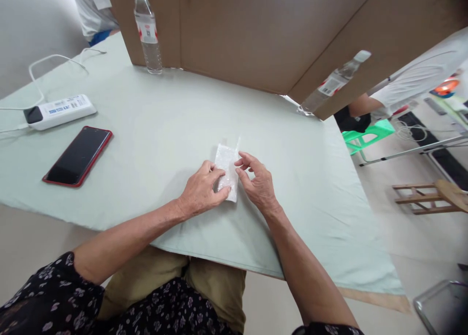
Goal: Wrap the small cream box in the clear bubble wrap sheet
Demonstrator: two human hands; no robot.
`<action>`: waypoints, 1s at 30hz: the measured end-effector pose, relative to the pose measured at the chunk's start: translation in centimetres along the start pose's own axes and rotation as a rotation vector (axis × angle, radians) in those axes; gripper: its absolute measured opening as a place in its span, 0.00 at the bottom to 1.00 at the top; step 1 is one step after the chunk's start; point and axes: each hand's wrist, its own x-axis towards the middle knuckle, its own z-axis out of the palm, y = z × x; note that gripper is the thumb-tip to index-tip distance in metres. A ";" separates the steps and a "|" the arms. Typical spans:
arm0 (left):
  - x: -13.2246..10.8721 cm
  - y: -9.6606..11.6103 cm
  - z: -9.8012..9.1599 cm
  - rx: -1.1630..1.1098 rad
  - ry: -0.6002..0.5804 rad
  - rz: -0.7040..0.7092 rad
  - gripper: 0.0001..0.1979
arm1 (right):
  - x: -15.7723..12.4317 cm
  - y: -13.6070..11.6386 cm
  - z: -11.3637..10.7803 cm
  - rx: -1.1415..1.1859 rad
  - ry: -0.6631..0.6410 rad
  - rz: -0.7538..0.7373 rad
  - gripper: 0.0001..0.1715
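A small flat packet of clear bubble wrap (226, 160) lies on the cloth-covered table in front of me, its long side pointing away. My left hand (203, 186) grips it from the left, with the thumb and a finger pressed on its upper face. At its right edge, my right hand (256, 179) has bent fingers, thumb and fingertips close together on the wrap's edge. A thin see-through flap (238, 142) stands up by the right fingertips. Whatever the wrap may contain cannot be made out.
A phone in a red case (78, 155) and a white power strip (66, 111) with cables lie at left. Water bottles stand at back left (148, 37) and back right (334, 84) against a cardboard screen (234, 37). Other people sit beyond; a wooden stool (435, 196) stands at right.
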 end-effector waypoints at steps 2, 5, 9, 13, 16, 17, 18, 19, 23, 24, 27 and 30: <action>0.0 -0.1 0.0 0.013 -0.018 0.043 0.12 | -0.1 -0.1 -0.1 -0.004 0.012 0.000 0.25; 0.2 -0.1 -0.1 0.013 -0.072 0.074 0.09 | -0.1 -0.1 -0.1 -0.011 0.005 -0.014 0.25; 0.3 0.0 -0.3 0.024 -0.078 0.076 0.13 | 0.5 0.1 0.1 -0.046 -0.046 -0.065 0.26; 0.1 0.1 -0.3 0.044 0.015 0.136 0.28 | 1.3 0.4 0.3 -0.081 -0.143 -0.071 0.26; 0.1 0.0 -0.2 0.093 0.016 0.220 0.21 | 1.6 0.7 0.5 -0.085 -0.168 -0.067 0.25; 0.1 -0.1 -0.2 0.107 0.008 0.235 0.17 | 1.6 0.9 0.5 -0.079 -0.159 -0.067 0.24; 0.1 -0.2 -0.2 0.114 0.006 0.242 0.15 | 1.6 1.1 0.6 -0.068 -0.138 -0.060 0.23; 0.1 -0.2 -0.1 0.115 0.008 0.243 0.14 | 1.6 1.3 0.6 -0.053 -0.104 -0.038 0.23; 0.0 -0.3 0.1 0.099 0.028 0.242 0.13 | 2.3 2.7 0.4 0.040 0.002 0.212 0.25; 0.0 -0.3 0.2 0.092 0.029 0.245 0.13 | 2.7 2.9 0.3 0.066 -0.015 0.285 0.27; 0.0 -0.4 0.3 0.065 0.032 0.256 0.12 | 4.2 3.1 0.5 0.153 -0.110 0.441 0.32; 0.1 -0.4 0.3 0.048 0.038 0.284 0.13 | 5.8 2.4 0.9 0.241 -0.154 0.528 0.29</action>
